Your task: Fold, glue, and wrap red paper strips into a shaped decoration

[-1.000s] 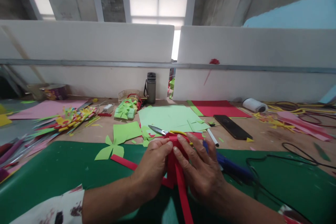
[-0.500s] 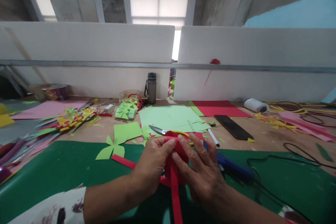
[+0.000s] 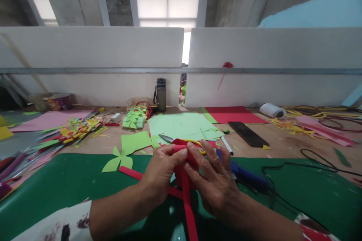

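Observation:
A piece of folded or rolled red paper [image 3: 178, 175] is held up between my two hands, with a long red strip [image 3: 190, 216] hanging from it. My left hand [image 3: 158, 171] pinches its upper edge between thumb and fingers. From the other side, the fingertips of my right hand [image 3: 216, 180] press against the same paper. Just beyond the fingers lie scissors [image 3: 166, 138] with yellow handles, partly hidden. A second red strip [image 3: 130, 173] sticks out left of my left wrist. Light green leaf-shaped paper [image 3: 118, 161] rests nearby.
A blue tool, apparently a glue gun [image 3: 250, 177], lies by my right hand, its black cord [image 3: 283, 200] trailing right. Behind are pale green sheets [image 3: 181, 123], a phone [image 3: 249, 134], a white pen [image 3: 226, 145], and a bottle [image 3: 161, 96]. A green mat [image 3: 85, 180] covers the front.
The camera view has shifted slightly, so most things sit a little further left. Both hands keep nearly the same hold on the red paper.

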A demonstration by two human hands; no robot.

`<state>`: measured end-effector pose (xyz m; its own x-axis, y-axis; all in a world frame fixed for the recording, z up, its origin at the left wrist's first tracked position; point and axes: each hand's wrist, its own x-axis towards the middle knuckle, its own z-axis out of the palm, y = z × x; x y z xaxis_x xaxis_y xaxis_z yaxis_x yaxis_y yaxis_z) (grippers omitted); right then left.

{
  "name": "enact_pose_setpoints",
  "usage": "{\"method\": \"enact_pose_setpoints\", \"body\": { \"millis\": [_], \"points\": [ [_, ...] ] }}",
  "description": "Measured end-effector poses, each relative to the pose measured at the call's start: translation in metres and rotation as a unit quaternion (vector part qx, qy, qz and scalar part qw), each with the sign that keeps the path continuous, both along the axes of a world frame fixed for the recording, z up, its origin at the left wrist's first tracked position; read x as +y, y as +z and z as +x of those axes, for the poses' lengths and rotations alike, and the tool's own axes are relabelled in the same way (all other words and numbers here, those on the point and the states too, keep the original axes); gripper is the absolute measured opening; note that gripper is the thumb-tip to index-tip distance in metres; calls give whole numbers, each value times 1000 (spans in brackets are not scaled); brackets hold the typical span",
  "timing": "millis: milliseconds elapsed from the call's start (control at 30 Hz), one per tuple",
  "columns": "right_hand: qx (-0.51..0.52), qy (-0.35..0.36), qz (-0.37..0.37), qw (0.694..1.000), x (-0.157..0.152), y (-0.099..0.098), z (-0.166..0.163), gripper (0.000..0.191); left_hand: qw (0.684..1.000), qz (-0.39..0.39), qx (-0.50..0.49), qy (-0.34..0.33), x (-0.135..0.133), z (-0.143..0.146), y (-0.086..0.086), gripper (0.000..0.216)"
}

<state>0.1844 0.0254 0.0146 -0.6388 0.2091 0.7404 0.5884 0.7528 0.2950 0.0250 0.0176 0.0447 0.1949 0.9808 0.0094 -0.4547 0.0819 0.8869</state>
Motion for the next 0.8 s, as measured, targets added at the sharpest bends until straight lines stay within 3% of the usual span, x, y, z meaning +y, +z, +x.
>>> {"method": "enact_pose_setpoints", "body": {
  "millis": [267,433,600,667,800],
  "points": [
    [-8,-16,16,1000,-4,5,3,41,998,5,-43,-43,0,2,-1,25],
    [8,-12,-15,1000,-1,9,2,39,998,-7,-47,-36,2,4,-3,25],
    [134,6,-144,981,2,21,1,22,999,-36,-37,-1,3,4,-2,25],
    [193,-1,-233,953,3,26,1,10,999,-38,-35,-6,3,5,-1,26],
    [245,-25,-404,881,7,34,1,11,999,-34,-7,-11,4,6,-3,27]
  ]
}}
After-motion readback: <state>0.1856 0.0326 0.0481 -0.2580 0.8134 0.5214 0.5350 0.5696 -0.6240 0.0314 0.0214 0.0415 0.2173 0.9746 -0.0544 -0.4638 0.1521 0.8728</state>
